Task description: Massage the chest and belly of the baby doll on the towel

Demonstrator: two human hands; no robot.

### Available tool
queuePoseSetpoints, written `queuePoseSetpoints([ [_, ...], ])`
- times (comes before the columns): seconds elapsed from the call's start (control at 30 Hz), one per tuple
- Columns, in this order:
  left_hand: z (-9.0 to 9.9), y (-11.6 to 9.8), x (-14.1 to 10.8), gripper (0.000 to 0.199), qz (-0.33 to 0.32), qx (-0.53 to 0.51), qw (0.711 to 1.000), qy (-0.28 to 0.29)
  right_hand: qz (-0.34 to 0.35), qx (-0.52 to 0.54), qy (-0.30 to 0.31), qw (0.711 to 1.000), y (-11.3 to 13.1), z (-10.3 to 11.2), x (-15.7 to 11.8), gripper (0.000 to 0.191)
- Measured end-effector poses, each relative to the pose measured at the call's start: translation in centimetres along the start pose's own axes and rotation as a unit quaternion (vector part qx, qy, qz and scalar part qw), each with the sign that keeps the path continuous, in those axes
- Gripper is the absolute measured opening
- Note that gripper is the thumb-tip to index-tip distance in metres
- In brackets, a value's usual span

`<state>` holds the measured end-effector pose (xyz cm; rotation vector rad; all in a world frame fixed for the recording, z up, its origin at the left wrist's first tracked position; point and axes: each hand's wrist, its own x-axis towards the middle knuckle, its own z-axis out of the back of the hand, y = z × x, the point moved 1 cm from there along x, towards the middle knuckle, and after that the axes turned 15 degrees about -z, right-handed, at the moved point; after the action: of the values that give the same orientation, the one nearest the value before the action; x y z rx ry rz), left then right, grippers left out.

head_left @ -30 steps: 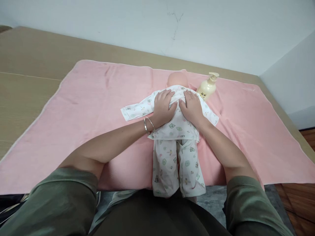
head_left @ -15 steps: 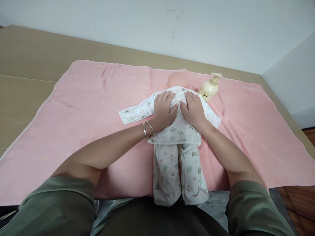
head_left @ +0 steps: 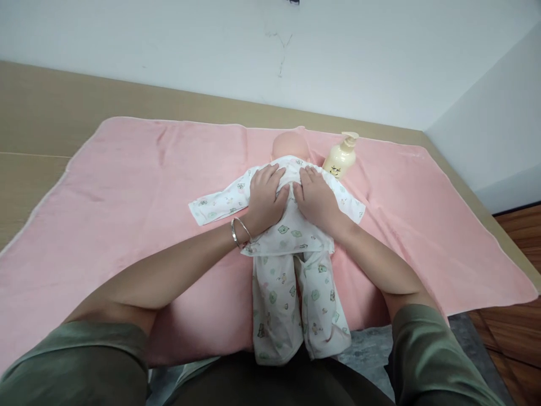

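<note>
A baby doll [head_left: 291, 146] lies on a pink blanket [head_left: 203, 152], its bald head at the far end and no face showing. It wears a white printed top [head_left: 291, 228] and matching trousers [head_left: 276, 304], whose legs reach over the near edge. My left hand [head_left: 267, 194] rests flat on the upper left of the top, fingers extended and thumb pointing inward. On the upper right lies my right hand [head_left: 316, 197], likewise flat with fingers stretched out. Both palms press against the cloth and grasp nothing. A silver bangle [head_left: 239, 231] circles my left wrist.
A cream pump bottle [head_left: 340, 158] stands on the blanket just right of the doll's head. The wooden tabletop [head_left: 34, 101] shows beyond the blanket. A white wall [head_left: 203, 56] runs behind the table. Wood-coloured flooring [head_left: 519, 332] appears at lower right.
The whole view has shifted, so things sit slightly further left and lower. Both hands stay flat on the doll's top, with little visible movement against it.
</note>
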<state>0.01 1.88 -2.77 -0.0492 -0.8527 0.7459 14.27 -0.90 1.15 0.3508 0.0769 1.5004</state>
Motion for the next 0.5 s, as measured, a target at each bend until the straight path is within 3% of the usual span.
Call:
queuePoseSetpoints([
  [0.2,0.3,-0.2,-0.1,0.039,-0.047,0.008,0.999,-0.018,0.043,-0.021,-0.002,0.999,0.7,0.4,-1.0,0.050],
  [0.37,-0.1,0.2,-0.1,0.043,-0.005,0.000,1.000,0.007,-0.005,0.002,0.032,0.999,-0.4,0.5,1.2,0.056],
  [0.5,-0.3,0.6,-0.1,0.051,0.014,-0.012,1.000,0.021,-0.011,-0.010,0.008,1.000,-0.3,0.3,0.8,0.055],
])
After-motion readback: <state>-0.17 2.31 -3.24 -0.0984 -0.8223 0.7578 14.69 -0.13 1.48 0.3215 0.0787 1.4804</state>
